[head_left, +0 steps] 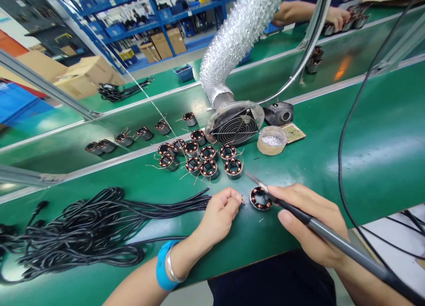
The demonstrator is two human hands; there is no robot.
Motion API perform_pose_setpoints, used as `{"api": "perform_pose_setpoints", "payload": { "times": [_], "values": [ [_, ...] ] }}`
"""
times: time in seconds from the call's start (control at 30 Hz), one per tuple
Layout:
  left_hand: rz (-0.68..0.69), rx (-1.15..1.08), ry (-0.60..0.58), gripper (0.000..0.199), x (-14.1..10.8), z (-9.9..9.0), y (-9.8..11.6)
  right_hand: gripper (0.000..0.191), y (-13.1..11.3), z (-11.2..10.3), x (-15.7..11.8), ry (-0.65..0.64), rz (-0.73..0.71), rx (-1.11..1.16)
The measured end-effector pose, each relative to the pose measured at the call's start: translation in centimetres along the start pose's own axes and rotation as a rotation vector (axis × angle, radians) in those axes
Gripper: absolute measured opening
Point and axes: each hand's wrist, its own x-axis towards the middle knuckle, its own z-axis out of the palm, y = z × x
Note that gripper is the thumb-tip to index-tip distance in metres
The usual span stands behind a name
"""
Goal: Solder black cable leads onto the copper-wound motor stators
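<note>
My right hand grips a soldering iron like a pen, its tip pointing up and left, above a motor stator with copper windings. This stator lies on the green bench between my hands. My left hand is closed in a pinch just left of it, and thin wire ends of a cable show at the fingertips; the fingers hide most of that cable end. Black power cables lie in a tangled bundle on the left, their ends reaching behind my left hand.
Several stators stand grouped beyond my hands. A fume extractor with a silver duct, a round tub and a sponge tray stand behind. A black cord hangs at right. Another person's hand touches stators at the back.
</note>
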Motion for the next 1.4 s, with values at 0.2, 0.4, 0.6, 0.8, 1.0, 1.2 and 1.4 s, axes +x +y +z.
{"api": "perform_pose_setpoints", "payload": {
  "times": [0.2,0.4,0.6,0.8,1.0,1.2,1.4],
  "values": [
    [0.007,-0.003,-0.037,0.035,0.2,-0.3,-0.4,0.021,-1.4,-0.8,-0.1,0.019,0.042,-0.012],
    [0.019,-0.002,-0.047,0.034,0.2,-0.3,-0.3,0.016,-1.1,-0.1,-0.2,0.044,0.036,-0.039],
    [0.028,0.003,-0.053,0.034,0.2,-0.3,-0.2,0.016,-1.5,-0.2,0.2,0.034,0.026,-0.036],
    [0.035,0.022,-0.057,0.033,0.2,-0.3,-0.5,0.02,-1.8,0.0,0.3,0.0,-0.045,-0.024],
    [0.034,0.034,-0.056,0.033,0.2,-0.3,-0.5,0.025,-1.5,0.6,-0.5,0.019,-0.146,-0.042],
    [0.031,0.022,-0.065,0.031,0.3,-0.3,-0.6,0.025,-1.9,-0.2,-0.2,0.047,-0.125,-0.035],
    [0.027,0.018,-0.062,0.031,0.2,-0.3,-0.6,0.024,-2.1,-0.4,0.1,0.059,-0.122,-0.032]
  ]
}}
